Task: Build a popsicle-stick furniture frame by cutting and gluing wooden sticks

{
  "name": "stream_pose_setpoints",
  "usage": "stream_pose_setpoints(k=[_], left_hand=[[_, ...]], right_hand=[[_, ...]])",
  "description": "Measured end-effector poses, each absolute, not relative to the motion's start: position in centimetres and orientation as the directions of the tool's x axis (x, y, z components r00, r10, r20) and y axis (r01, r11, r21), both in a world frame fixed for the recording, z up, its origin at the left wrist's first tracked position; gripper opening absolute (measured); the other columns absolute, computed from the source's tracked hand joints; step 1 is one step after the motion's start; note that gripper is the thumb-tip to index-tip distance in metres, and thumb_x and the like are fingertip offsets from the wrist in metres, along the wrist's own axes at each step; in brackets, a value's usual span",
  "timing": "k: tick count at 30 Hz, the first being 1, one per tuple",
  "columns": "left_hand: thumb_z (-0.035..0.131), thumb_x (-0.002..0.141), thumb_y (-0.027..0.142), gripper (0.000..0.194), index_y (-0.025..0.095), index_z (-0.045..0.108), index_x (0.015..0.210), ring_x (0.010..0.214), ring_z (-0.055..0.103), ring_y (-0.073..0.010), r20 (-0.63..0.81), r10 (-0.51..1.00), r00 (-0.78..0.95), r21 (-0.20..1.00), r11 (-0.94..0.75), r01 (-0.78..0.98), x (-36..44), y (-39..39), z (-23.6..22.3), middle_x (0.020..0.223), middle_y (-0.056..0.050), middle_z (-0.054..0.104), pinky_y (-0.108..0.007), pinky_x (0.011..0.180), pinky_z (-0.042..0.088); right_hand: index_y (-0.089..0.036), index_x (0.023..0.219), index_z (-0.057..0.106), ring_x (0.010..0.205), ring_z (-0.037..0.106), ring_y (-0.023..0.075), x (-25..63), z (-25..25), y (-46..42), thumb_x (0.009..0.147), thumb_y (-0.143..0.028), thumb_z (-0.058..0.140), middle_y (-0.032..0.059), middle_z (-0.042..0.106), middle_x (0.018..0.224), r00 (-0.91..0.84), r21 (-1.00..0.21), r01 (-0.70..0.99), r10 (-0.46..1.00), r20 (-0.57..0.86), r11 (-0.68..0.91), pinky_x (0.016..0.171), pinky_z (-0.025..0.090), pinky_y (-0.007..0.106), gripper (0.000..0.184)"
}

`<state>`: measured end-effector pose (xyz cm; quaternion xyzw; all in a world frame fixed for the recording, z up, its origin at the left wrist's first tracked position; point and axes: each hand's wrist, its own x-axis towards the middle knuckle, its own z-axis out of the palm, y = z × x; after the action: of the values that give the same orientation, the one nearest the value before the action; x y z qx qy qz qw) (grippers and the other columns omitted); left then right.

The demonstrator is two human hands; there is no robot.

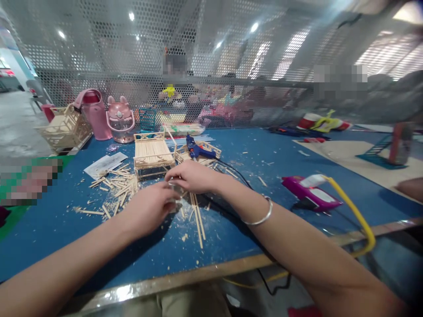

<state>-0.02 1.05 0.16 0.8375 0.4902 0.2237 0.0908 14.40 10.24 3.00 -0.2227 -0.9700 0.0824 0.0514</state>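
My left hand [148, 208] and my right hand [195, 177] meet over the middle of the blue table, fingers curled toward each other. Whatever sits between the fingertips is blurred and mostly hidden. Just behind them stands a small model bed or bench of thin wooden sticks [152, 152]. A blue hot glue gun [200, 150] lies on another stick piece beyond my right hand. Two long wooden sticks [198, 218] stretch toward me from under my right hand. Left of my left hand is a heap of short cut sticks [120, 187].
A pink bottle [95, 116], a clear pink-lidded jug [120, 125] and another stick model [66, 127] stand back left. A purple device [310, 193] with a yellow cord [355, 202] sits right. Perforated metal screening [115, 57] closes the back; people are beyond it.
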Motion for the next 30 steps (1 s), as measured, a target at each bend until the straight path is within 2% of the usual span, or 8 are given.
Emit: stream_pose_setpoints(k=[3,8,12,15,19,21,25,30], left_hand=[[0.045,0.083,0.016,0.024,0.022,0.068,0.086,0.072,0.059,-0.0172,0.187,0.848,0.495,0.360,-0.529,0.769,0.9,0.8,-1.1,0.080,-0.004,0.061,-0.030,0.067,0.046],[0.046,0.083,0.017,0.022,0.020,0.067,0.077,0.078,0.057,-0.0171,0.194,0.840,0.507,0.371,-0.541,0.755,1.4,1.3,-2.0,0.076,-0.004,0.059,-0.028,0.069,0.044],[0.044,0.083,0.018,0.019,0.018,0.062,0.076,0.078,0.055,-0.0182,0.216,0.865,0.452,0.373,-0.501,0.781,1.3,1.4,-2.0,0.078,-0.005,0.060,-0.029,0.069,0.043],[0.040,0.085,0.021,0.020,0.017,0.058,0.078,0.073,0.053,-0.0177,0.286,0.924,0.254,0.487,-0.368,0.792,0.9,1.5,-1.5,0.076,-0.005,0.061,-0.029,0.066,0.040],[0.040,0.084,0.029,0.022,0.018,0.052,0.069,0.058,0.047,-0.0140,0.263,0.964,-0.029,0.742,-0.182,0.645,0.2,2.0,-0.8,0.062,0.000,0.054,-0.025,0.055,0.034],[0.041,0.083,0.034,0.025,0.019,0.050,0.065,0.052,0.041,-0.0123,0.203,0.977,-0.069,0.835,-0.136,0.533,-0.1,2.2,-0.8,0.055,0.003,0.048,-0.025,0.052,0.031],[0.042,0.082,0.035,0.027,0.019,0.048,0.061,0.046,0.034,-0.0103,0.142,0.989,-0.050,0.910,-0.110,0.400,-0.2,2.3,-0.8,0.049,0.005,0.040,-0.024,0.049,0.027],[0.041,0.083,0.034,0.029,0.019,0.046,0.058,0.045,0.034,-0.0102,0.150,0.986,-0.072,0.916,-0.111,0.385,-0.1,2.2,-0.7,0.048,0.005,0.040,-0.024,0.049,0.027]], right_hand=[[-0.016,0.080,0.067,0.065,0.054,0.0125,15.7,4.1,10.4,0.077,-0.015,0.051,0.0039,0.066,0.074,-0.864,-0.175,0.469,0.491,0.114,0.866,0.060,0.035,0.024,0.017],[-0.016,0.075,0.065,0.058,0.048,0.0098,16.5,4.5,10.4,0.078,-0.015,0.050,0.0009,0.062,0.067,-0.813,-0.232,0.509,0.552,0.188,0.829,0.059,0.033,0.024,0.015],[-0.015,0.073,0.062,0.061,0.047,0.0099,16.3,3.9,10.4,0.083,-0.025,0.047,0.0013,0.059,0.067,-0.781,-0.287,0.500,0.569,0.258,0.817,0.058,0.030,0.023,0.020],[-0.014,0.067,0.060,0.056,0.042,0.0089,16.4,3.6,10.1,0.086,-0.028,0.042,0.0000,0.054,0.060,-0.735,-0.342,0.493,0.593,0.328,0.800,0.056,0.029,0.023,0.029],[-0.013,0.091,0.064,0.057,0.044,0.0080,16.5,2.8,9.6,0.079,-0.019,0.050,-0.0014,0.056,0.063,-0.770,-0.557,0.362,0.576,0.274,0.747,0.056,0.034,0.021,0.019],[-0.013,0.095,0.064,0.058,0.047,0.0082,16.1,2.3,9.3,0.076,-0.020,0.054,-0.0013,0.058,0.065,-0.778,-0.660,0.312,0.583,0.236,0.683,0.056,0.036,0.021,0.023],[-0.013,0.082,0.066,0.060,0.049,0.0088,15.3,1.6,8.9,0.076,-0.027,0.056,0.0002,0.060,0.066,-0.734,-0.772,0.245,0.633,0.248,0.587,0.057,0.039,0.021,0.018],[-0.013,0.077,0.066,0.057,0.048,0.0084,14.9,1.4,9.2,0.074,-0.028,0.058,-0.0004,0.060,0.063,-0.647,-0.755,0.235,0.678,0.348,0.612,0.055,0.038,0.021,0.017]])
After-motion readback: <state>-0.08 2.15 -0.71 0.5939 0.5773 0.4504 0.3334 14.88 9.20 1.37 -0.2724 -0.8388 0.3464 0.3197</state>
